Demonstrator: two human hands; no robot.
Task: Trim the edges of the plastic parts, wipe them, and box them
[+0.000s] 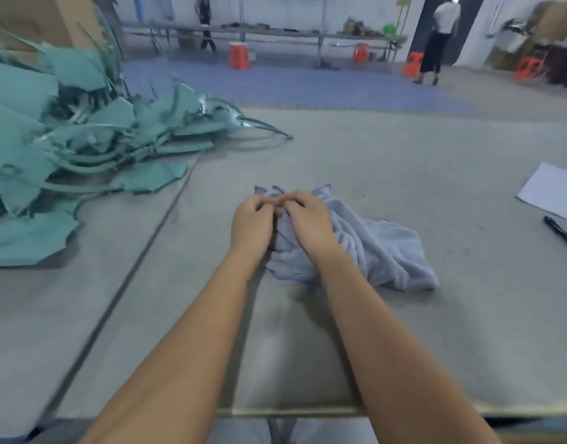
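Observation:
A crumpled pale blue cloth lies on the grey table in the middle of the view. My left hand and my right hand sit side by side on the cloth's left part, fingers curled, pinching its far edge. A big heap of teal plastic parts with thin trailing strips fills the table's left side, apart from both hands. The frame is blurred, so fine detail of the fingers is unclear.
A white sheet of paper and a black pen lie at the table's right edge. A cardboard box stands behind the heap. Beyond the table are orange stools, a long bench and a standing person.

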